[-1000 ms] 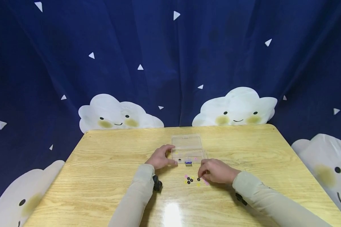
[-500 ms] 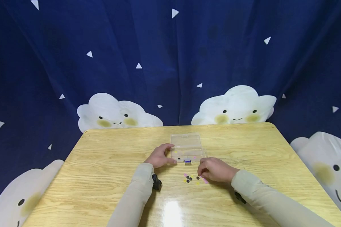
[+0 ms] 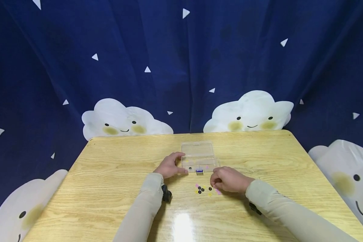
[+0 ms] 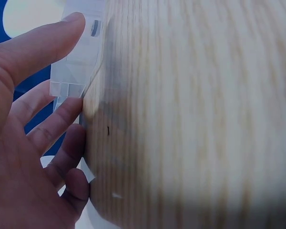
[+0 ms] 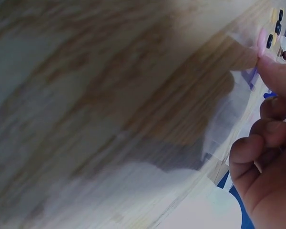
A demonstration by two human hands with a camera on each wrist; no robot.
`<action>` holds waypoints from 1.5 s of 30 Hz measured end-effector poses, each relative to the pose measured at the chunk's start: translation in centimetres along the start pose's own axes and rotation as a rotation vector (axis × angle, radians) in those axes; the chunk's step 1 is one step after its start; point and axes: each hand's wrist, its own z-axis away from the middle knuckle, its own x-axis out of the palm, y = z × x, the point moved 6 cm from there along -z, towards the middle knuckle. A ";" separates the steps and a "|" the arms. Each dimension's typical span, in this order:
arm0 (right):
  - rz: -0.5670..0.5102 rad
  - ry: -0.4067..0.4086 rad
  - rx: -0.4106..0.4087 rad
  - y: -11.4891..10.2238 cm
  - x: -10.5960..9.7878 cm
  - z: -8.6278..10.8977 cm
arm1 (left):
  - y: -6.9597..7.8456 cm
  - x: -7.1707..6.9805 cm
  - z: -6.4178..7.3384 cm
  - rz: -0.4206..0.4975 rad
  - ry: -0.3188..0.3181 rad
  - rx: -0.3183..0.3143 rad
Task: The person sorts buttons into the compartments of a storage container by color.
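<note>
A clear plastic box [image 3: 198, 162] with its lid raised stands on the table, a few small buttons inside its compartments. My left hand [image 3: 168, 166] grips the box's left end, thumb at the front corner and fingers toward the back; the left wrist view shows this hand [image 4: 43, 105] around the clear wall [image 4: 76, 71]. In front of the box lie several black buttons [image 3: 199, 192], with yellow and pink ones among them. My right hand [image 3: 230, 179] is low over the pink buttons [image 3: 218, 191], fingers curled, thumb and fingertips pinching a pink button, which they partly hide.
A blue-marked latch [image 3: 199, 171] sticks out at the box's front. The wooden table [image 3: 118, 174] extends around both arms, with a dark blue curtain [image 3: 169, 50] bearing white clouds behind it. A bright reflection lies near the front.
The right fingertips have shifted slightly at the pink buttons, and a pink one now shows at them. The left hand keeps its place on the box. The whole view has drifted slightly upward.
</note>
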 end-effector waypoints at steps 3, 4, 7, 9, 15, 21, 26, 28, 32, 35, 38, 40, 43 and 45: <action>0.003 0.009 -0.013 0.0 -0.1 0.0 | 0.0 -0.1 0.0 0.001 0.004 -0.003; 0.007 0.011 -0.017 0.0 -0.1 0.1 | 0.0 -0.1 0.0 0.002 0.004 -0.003; 0.019 0.024 -0.030 0.0 -0.3 0.1 | 0.0 -0.1 0.0 0.001 0.004 -0.004; 0.027 0.032 -0.032 0.0 -0.4 0.1 | 0.0 -0.1 -0.1 -0.008 0.006 -0.003; 0.060 0.056 -0.049 -0.2 -0.6 0.0 | 0.2 -0.3 -0.1 -0.021 0.029 0.005; 0.052 0.047 -0.040 -0.3 -0.7 -0.1 | 0.3 -0.1 0.0 -0.030 0.028 0.005; 0.034 0.068 -0.027 -0.7 -1.3 -0.4 | 0.5 -0.1 0.1 -0.026 0.025 0.004; 0.024 0.073 -0.024 -0.8 -1.6 -0.4 | 0.5 0.0 0.2 -0.011 0.016 -0.001; 0.006 0.083 -0.011 -0.8 -2.0 -0.4 | 0.3 0.1 0.6 0.027 0.013 -0.015; -0.003 0.090 0.005 -0.5 -2.3 -0.4 | 0.2 0.1 0.7 0.040 0.021 -0.021; 0.003 0.098 0.016 -0.2 -2.6 -0.4 | 0.1 0.2 0.6 0.045 0.017 -0.027; 0.009 0.104 0.018 -0.1 -2.9 -0.4 | 0.1 0.2 0.5 0.047 0.013 -0.031; 0.020 0.113 0.020 -0.1 -3.3 -0.6 | 0.1 0.2 0.6 0.056 0.011 -0.038; 0.024 0.116 0.026 -0.1 -3.6 -0.7 | 0.1 0.2 0.6 0.058 0.011 -0.039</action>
